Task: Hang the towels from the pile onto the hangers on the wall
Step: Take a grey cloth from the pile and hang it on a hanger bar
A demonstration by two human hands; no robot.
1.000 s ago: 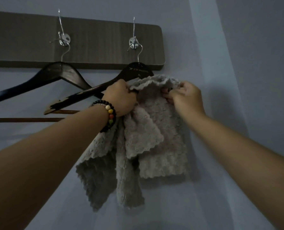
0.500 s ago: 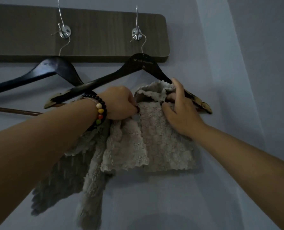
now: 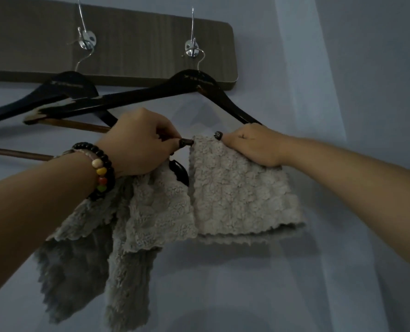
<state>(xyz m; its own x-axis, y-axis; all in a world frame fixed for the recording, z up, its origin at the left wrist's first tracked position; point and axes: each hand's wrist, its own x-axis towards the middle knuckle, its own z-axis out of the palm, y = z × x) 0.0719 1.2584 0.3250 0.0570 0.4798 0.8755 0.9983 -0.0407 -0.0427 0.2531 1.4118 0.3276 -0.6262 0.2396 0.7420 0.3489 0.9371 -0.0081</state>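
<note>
A grey fluffy towel (image 3: 235, 195) hangs over the lower bar of the right black hanger (image 3: 151, 94), which hangs from a metal hook (image 3: 192, 49). The towel's right part lies flat and spread out. Its left part hangs bunched and lower (image 3: 127, 259). My left hand (image 3: 137, 142), with a bead bracelet on the wrist, grips the bunched part and pinches the bar beside the flat part. My right hand (image 3: 252, 144) curls over the towel's top edge at the hanger's right end. The bar is mostly hidden by hands and cloth.
A second black hanger (image 3: 65, 85) hangs from the left hook (image 3: 86, 40) and overlaps the first. Both hooks sit on a dark wooden board (image 3: 127, 44) on a pale wall (image 3: 342, 92). A brown bar (image 3: 19, 153) of the left hanger runs behind my left wrist.
The towel has come down from the hanger's shoulder onto its lower bar. My right hand slid right and spread the right part flat. My left hand shifted to the bar.
</note>
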